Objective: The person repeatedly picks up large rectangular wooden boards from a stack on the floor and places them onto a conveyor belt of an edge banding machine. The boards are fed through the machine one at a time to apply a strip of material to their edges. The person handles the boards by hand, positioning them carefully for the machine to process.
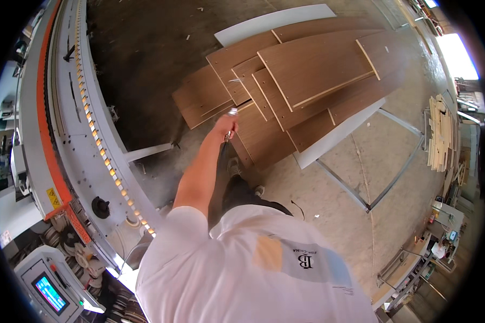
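My left hand (pixel 224 127) is stretched out ahead, its fingers closed round a small silver metal tool (pixel 233 111). More metal shows just under the fist, and a dark strip like a hose drops from it; the tool's exact kind is too small to make out. Just beyond and to the right of the hand lie stacked brown wood-look panels (pixel 312 70), overlapping unevenly, with pale edges and small holes near their ends. The hand appears in front of the stack's near left side; whether it touches a panel I cannot tell. My right hand is out of view.
Along my left runs a long machine (pixel 99 156) with an orange strip and a row of yellowish rollers. A control panel (pixel 51 290) stands at lower left. White boards (pixel 307 157) lie under the stack. A metal floor frame (pixel 368 207), wood strips (pixel 441 134) and a workbench (pixel 415 253) are to the right.
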`<state>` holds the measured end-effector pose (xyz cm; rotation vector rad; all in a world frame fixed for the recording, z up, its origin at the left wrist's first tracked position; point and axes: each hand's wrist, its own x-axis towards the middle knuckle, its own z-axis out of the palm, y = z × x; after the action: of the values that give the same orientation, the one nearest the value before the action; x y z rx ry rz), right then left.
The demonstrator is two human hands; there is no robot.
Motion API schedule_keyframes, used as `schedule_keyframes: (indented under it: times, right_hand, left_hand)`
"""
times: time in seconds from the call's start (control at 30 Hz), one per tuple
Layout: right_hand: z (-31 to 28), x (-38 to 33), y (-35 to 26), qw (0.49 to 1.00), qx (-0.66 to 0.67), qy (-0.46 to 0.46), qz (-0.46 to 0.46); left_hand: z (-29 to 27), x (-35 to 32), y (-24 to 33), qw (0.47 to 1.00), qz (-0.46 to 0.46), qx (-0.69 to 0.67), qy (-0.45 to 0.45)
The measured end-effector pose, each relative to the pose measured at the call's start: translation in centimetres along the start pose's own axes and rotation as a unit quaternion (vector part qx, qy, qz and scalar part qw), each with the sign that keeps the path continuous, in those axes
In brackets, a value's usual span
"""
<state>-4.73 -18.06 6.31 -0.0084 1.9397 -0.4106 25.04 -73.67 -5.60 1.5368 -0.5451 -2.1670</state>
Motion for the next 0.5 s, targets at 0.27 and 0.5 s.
schedule_keyframes:
  times: [0.27, 0.5]
  right_hand:
    - [0.9, -1.4, 1.7, 0.999, 0.037, 0.02, 0.017]
    - [1.7, -2.3, 4.4, 0.996, 0.078, 0.025, 0.027]
  left_hand:
    - [7.4, -1.1, 0.7, 0.958, 0.045, 0.263, -0.107]
    - [9.3, -6.8, -7.0, 0.944, -0.008, 0.302, -0.131]
